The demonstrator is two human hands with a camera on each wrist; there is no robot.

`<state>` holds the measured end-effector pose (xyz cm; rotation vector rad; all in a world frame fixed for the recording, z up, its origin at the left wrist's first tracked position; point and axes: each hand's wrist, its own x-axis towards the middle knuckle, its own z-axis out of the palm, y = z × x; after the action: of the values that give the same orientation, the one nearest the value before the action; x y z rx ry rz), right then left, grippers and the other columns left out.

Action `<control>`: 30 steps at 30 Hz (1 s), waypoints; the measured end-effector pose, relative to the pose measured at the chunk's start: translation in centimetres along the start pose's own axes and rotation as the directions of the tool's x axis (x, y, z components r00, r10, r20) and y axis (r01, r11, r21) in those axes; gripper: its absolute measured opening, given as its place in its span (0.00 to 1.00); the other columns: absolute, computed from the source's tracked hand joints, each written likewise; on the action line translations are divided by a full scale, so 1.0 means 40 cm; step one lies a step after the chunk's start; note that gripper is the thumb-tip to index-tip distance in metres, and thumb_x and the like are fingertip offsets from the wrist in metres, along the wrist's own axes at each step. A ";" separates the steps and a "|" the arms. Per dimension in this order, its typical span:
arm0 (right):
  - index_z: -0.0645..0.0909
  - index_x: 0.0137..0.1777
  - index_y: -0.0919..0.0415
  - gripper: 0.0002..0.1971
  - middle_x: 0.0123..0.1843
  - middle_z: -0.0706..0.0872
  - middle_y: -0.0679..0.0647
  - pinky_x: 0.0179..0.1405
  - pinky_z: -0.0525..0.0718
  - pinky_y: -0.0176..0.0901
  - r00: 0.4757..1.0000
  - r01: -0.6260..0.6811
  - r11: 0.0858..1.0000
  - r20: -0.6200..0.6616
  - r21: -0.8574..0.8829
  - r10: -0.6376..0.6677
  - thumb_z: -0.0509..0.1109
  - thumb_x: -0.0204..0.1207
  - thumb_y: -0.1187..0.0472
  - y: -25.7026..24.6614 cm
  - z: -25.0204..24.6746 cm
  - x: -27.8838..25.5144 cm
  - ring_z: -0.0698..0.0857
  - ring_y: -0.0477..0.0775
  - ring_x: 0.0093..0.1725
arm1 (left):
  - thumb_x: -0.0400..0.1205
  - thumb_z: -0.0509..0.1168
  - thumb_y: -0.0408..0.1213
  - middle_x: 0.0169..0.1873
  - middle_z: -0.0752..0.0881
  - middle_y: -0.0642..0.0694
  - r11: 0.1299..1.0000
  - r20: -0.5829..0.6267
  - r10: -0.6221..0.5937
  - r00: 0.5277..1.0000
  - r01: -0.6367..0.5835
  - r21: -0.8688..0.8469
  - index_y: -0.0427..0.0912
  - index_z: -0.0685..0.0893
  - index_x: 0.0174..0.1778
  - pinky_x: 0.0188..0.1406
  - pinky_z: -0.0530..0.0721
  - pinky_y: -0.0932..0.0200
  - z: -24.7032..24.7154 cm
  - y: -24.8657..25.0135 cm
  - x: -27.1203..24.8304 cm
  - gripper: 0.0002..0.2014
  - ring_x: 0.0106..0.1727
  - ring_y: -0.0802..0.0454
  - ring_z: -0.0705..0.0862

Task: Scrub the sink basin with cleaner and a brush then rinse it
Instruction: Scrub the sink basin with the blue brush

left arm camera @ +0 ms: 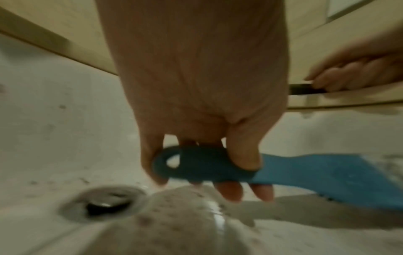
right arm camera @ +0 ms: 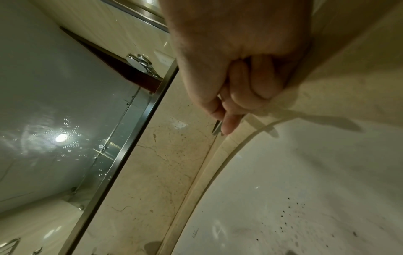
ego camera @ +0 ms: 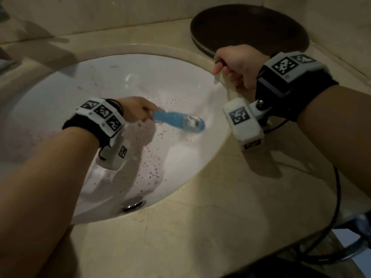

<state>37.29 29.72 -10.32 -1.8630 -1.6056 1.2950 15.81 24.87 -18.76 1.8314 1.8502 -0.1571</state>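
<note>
The white sink basin (ego camera: 152, 77) is speckled with pink-red spots and carries a pinkish foamy smear (ego camera: 144, 163) toward the drain (ego camera: 134, 203). My left hand (ego camera: 138, 111) is down inside the basin and grips the handle of a blue brush (ego camera: 176, 120), thumb on top and fingers curled under it (left arm camera: 237, 174). The brush (left arm camera: 316, 174) has its head against the right wall of the basin. My right hand (ego camera: 236, 65) is a fist resting on the basin's far right rim, closed round a thin metal item (right arm camera: 216, 128) that sticks out past its fingers (right arm camera: 237, 96).
A dark round plate (ego camera: 249, 29) lies on the beige stone counter (ego camera: 200, 227) behind the right hand. A black cable (ego camera: 338, 197) hangs off the counter's right side. A mirror (right arm camera: 54, 103) with a metal frame rises behind the counter.
</note>
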 end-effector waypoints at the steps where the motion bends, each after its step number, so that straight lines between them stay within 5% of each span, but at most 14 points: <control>1: 0.76 0.26 0.56 0.19 0.15 0.64 0.45 0.12 0.59 0.31 1.000 -0.003 1.000 -0.002 -0.003 0.003 0.57 0.79 0.56 -0.001 0.000 0.000 0.61 0.43 0.13 | 0.84 0.55 0.26 0.31 0.80 0.50 0.998 0.075 0.046 0.996 -0.044 -0.036 0.39 0.84 0.54 0.31 0.73 0.77 0.012 0.024 -0.004 0.13 0.29 0.64 0.78; 4: 0.76 0.27 0.56 0.18 0.15 0.65 0.45 0.17 0.60 0.36 1.000 -0.016 1.000 -0.007 -0.016 0.016 0.57 0.79 0.56 -0.002 0.001 -0.001 0.61 0.44 0.15 | 0.84 0.54 0.25 0.31 0.80 0.50 0.996 0.163 0.089 0.983 -0.083 -0.040 0.42 0.81 0.45 0.32 0.74 0.75 0.039 0.087 0.002 0.12 0.31 0.58 0.77; 6: 0.76 0.26 0.56 0.18 0.12 0.64 0.44 0.14 0.59 0.35 1.000 -0.021 1.000 -0.008 -0.018 0.021 0.57 0.78 0.57 -0.001 0.000 0.001 0.60 0.43 0.11 | 0.84 0.53 0.26 0.36 0.81 0.48 0.998 0.074 0.056 0.996 -0.057 0.014 0.42 0.81 0.49 0.44 0.71 0.66 0.033 0.091 0.006 0.12 0.36 0.53 0.76; 9: 0.75 0.26 0.56 0.18 0.13 0.64 0.45 0.12 0.58 0.28 1.000 -0.014 1.000 -0.010 -0.007 0.014 0.57 0.78 0.57 0.000 0.001 0.002 0.60 0.43 0.10 | 0.87 0.51 0.32 0.52 0.83 0.41 0.984 -0.102 -0.075 0.992 0.090 0.151 0.37 0.80 0.60 0.48 0.68 0.61 0.009 0.044 0.000 0.14 0.48 0.48 0.75; 13: 0.76 0.26 0.55 0.17 0.13 0.64 0.44 0.17 0.60 0.35 1.000 -0.014 1.000 -0.001 0.005 0.014 0.57 0.77 0.57 0.003 -0.001 -0.002 0.60 0.44 0.13 | 0.87 0.50 0.29 0.62 0.81 0.36 0.950 -0.098 -0.234 0.967 0.249 0.190 0.33 0.76 0.66 0.51 0.73 0.55 -0.001 0.008 -0.006 0.16 0.60 0.39 0.79; 16: 0.76 0.27 0.55 0.17 0.14 0.64 0.44 0.14 0.60 0.32 1.000 -0.002 1.000 -0.004 0.007 0.002 0.57 0.77 0.58 0.005 -0.002 -0.003 0.60 0.43 0.11 | 0.87 0.49 0.32 0.50 0.85 0.42 0.975 -0.057 -0.180 0.982 0.185 0.120 0.38 0.79 0.61 0.49 0.68 0.58 0.008 0.022 -0.004 0.14 0.49 0.46 0.79; 19: 0.76 0.28 0.56 0.17 0.17 0.65 0.45 0.13 0.60 0.30 1.000 0.010 1.000 0.000 0.005 -0.010 0.57 0.78 0.58 0.006 -0.005 -0.007 0.61 0.42 0.12 | 0.87 0.52 0.36 0.29 0.77 0.53 0.995 0.027 -0.096 0.995 0.096 0.029 0.46 0.78 0.43 0.49 0.66 0.62 0.020 0.051 -0.005 0.11 0.31 0.57 0.73; 21: 0.76 0.29 0.56 0.17 0.20 0.65 0.45 0.14 0.61 0.31 1.000 0.015 1.000 0.008 -0.007 -0.015 0.56 0.79 0.58 0.006 -0.007 -0.009 0.61 0.43 0.15 | 0.87 0.53 0.37 0.28 0.75 0.51 0.999 0.059 -0.040 0.997 0.040 0.014 0.45 0.75 0.34 0.38 0.70 0.65 0.029 0.067 -0.006 0.15 0.30 0.56 0.72; 23: 0.77 0.29 0.56 0.17 0.20 0.65 0.46 0.12 0.60 0.27 1.000 0.017 1.000 0.012 0.000 -0.017 0.56 0.79 0.58 0.006 -0.007 -0.008 0.61 0.42 0.12 | 0.87 0.53 0.37 0.34 0.78 0.48 0.999 0.038 -0.051 0.998 0.051 0.005 0.43 0.80 0.39 0.34 0.69 0.68 0.034 0.067 -0.004 0.14 0.38 0.50 0.75; 25: 0.77 0.28 0.57 0.17 0.19 0.65 0.46 0.11 0.59 0.24 1.000 0.012 1.000 0.011 0.009 -0.012 0.57 0.79 0.58 0.006 -0.007 -0.004 0.61 0.42 0.09 | 0.88 0.53 0.40 0.44 0.80 0.47 0.987 -0.025 -0.146 0.989 0.147 0.063 0.41 0.83 0.57 0.42 0.74 0.65 0.026 0.051 -0.003 0.14 0.47 0.49 0.76; 26: 0.77 0.28 0.57 0.17 0.19 0.65 0.46 0.11 0.59 0.25 1.000 0.006 1.000 0.012 0.009 -0.006 0.57 0.79 0.57 0.005 -0.008 -0.004 0.61 0.42 0.10 | 0.88 0.52 0.41 0.46 0.80 0.47 0.974 -0.046 -0.199 0.979 0.203 0.105 0.42 0.83 0.58 0.49 0.75 0.60 0.018 0.040 -0.006 0.15 0.48 0.49 0.76; 27: 0.77 0.28 0.56 0.17 0.19 0.65 0.46 0.11 0.59 0.26 1.000 0.001 1.000 0.015 0.007 -0.001 0.57 0.79 0.57 0.005 -0.008 -0.003 0.61 0.42 0.10 | 0.87 0.52 0.41 0.44 0.80 0.47 0.964 -0.060 -0.229 0.972 0.235 0.121 0.42 0.83 0.53 0.52 0.73 0.58 0.012 0.028 -0.007 0.14 0.46 0.49 0.76; 30: 0.77 0.28 0.56 0.17 0.18 0.65 0.45 0.14 0.61 0.34 1.000 0.002 1.000 0.022 0.005 -0.002 0.57 0.78 0.56 0.005 -0.008 0.000 0.61 0.43 0.13 | 0.85 0.56 0.36 0.27 0.78 0.48 0.985 0.076 -0.173 0.982 0.175 -0.010 0.42 0.78 0.30 0.41 0.73 0.63 -0.002 0.023 -0.012 0.16 0.29 0.55 0.75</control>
<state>37.67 29.75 -10.32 -1.8494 -1.6134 1.3218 16.64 24.54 -18.21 1.6288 1.9514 -0.2691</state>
